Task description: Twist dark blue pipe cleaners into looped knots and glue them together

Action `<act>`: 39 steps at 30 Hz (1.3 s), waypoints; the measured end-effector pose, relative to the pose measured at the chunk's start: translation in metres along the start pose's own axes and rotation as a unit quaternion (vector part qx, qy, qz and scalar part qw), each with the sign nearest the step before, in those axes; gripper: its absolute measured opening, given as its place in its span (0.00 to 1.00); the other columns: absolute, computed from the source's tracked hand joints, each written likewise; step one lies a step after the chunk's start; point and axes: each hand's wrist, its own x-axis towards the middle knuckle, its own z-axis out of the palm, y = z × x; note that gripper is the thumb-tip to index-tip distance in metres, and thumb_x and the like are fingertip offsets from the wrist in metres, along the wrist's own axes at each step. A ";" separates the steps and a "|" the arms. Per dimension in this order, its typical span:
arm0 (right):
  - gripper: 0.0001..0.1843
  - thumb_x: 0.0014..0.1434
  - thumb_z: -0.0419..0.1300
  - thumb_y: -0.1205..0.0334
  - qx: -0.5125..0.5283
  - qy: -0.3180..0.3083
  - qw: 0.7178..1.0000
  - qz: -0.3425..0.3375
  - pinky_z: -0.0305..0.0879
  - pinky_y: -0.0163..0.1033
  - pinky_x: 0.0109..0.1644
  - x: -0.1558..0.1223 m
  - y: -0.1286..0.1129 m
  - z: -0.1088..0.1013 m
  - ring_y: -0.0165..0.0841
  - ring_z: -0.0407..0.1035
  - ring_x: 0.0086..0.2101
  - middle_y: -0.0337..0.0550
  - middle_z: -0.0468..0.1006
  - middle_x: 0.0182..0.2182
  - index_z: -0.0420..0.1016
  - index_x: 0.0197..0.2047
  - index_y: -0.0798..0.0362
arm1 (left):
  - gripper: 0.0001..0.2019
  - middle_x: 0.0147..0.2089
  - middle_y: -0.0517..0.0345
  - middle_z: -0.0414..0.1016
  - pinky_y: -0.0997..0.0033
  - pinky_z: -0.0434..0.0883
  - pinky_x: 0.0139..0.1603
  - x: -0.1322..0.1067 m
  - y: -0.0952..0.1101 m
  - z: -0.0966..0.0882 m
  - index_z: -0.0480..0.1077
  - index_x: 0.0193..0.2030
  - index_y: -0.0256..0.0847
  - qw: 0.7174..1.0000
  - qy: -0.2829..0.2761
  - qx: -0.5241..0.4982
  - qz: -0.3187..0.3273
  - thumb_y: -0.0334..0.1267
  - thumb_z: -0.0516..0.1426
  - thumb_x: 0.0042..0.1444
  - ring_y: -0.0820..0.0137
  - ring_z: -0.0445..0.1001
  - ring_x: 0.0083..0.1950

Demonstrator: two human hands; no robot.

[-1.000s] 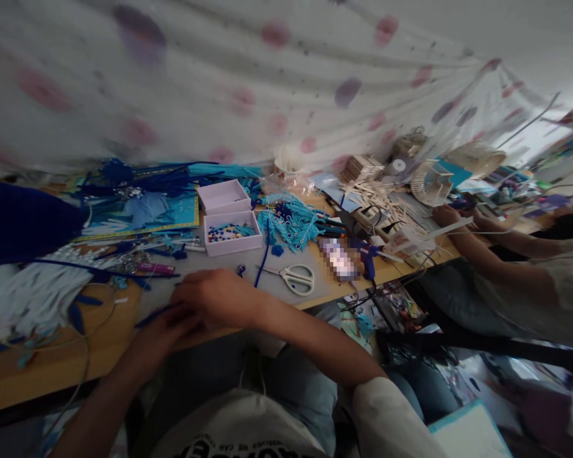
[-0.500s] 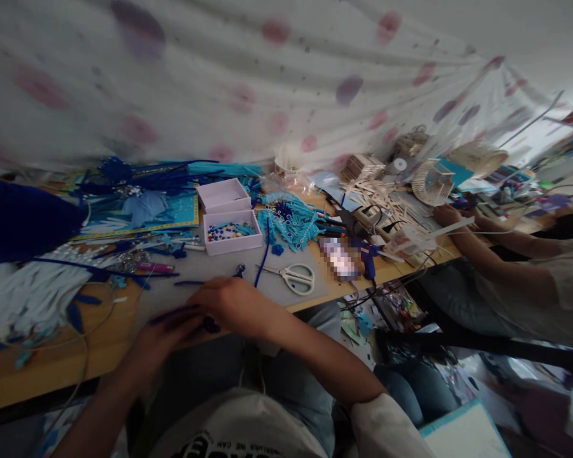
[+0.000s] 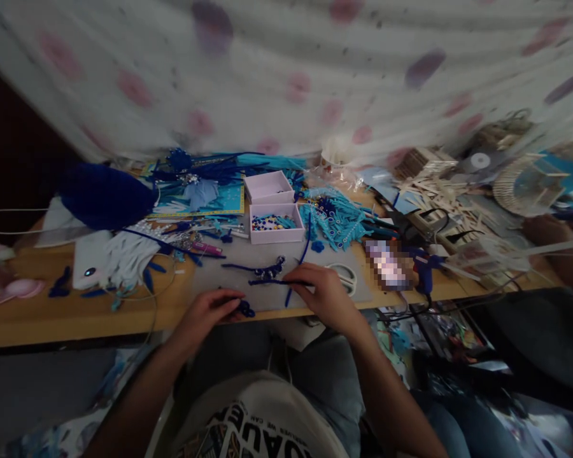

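Hands work apart at the front of the surface (image 3: 83, 318): the left hand (image 3: 211, 308), thumb and fingers nearly together, appears to grip a curled dark-blue piece (image 3: 246, 310) by its near end; the right hand (image 3: 321, 289) pinches a thin dark-blue stem (image 3: 271, 282) between thumb and fingertips, its free end pointing left. Risk: the curled piece sits at the front edge, so a loosened grip could drop it into the lap. Risk: the stem lies close to a beaded blue piece (image 3: 267, 273) on the grey mat (image 3: 207, 280); a sideways sweep could snag it. Risk: the scissors (image 3: 347, 278), partly behind the right hand, could be pushed by that hand's movement. The stem looks fuzzy and bendable, so a hard pinch could kink it. Beyond, a smooth-walled white box (image 3: 277, 235) contains small round beads; knocking it could scatter them. To its right spreads a tangled turquoise pile (image 3: 337, 219); a bulky dark-blue mass (image 3: 107, 197), plush in appearance, stands far left.
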 end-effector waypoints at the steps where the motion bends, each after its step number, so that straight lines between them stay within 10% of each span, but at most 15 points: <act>1: 0.11 0.62 0.62 0.74 -0.005 -0.002 1.000 -0.003 0.70 0.38 0.46 0.009 0.003 0.002 0.36 0.78 0.40 0.46 0.84 0.38 0.83 0.43 0.53 | 0.24 0.33 0.54 0.84 0.69 0.77 0.38 0.000 0.000 0.002 0.81 0.41 0.39 1.000 -0.005 -0.004 -0.001 0.50 0.73 0.40 0.67 0.80 0.32; 13: 0.11 0.61 0.62 0.73 -0.109 -0.081 0.991 0.002 0.67 0.39 0.51 0.082 0.023 0.065 0.39 0.78 0.44 0.48 0.86 0.43 0.83 0.45 0.54 | 0.25 0.33 0.54 0.83 0.72 0.75 0.35 0.007 -0.001 0.008 0.82 0.40 0.39 0.999 -0.004 -0.031 0.021 0.52 0.74 0.37 0.69 0.79 0.31; 31: 0.12 0.64 0.58 0.74 -0.035 -0.129 0.981 -0.143 0.70 0.37 0.51 0.062 0.013 0.042 0.35 0.76 0.44 0.45 0.83 0.42 0.81 0.46 0.53 | 0.26 0.26 0.54 0.80 0.80 0.63 0.19 0.022 0.018 0.006 0.77 0.28 0.34 0.977 0.122 -0.152 0.092 0.56 0.74 0.32 0.77 0.68 0.20; 39: 0.08 0.60 0.65 0.65 0.082 -0.079 0.993 0.008 0.70 0.37 0.41 0.064 0.038 0.005 0.35 0.78 0.35 0.45 0.86 0.35 0.85 0.42 0.53 | 0.22 0.25 0.55 0.80 0.80 0.65 0.17 0.028 0.026 0.001 0.76 0.29 0.33 0.966 0.139 -0.194 0.099 0.48 0.75 0.34 0.77 0.70 0.19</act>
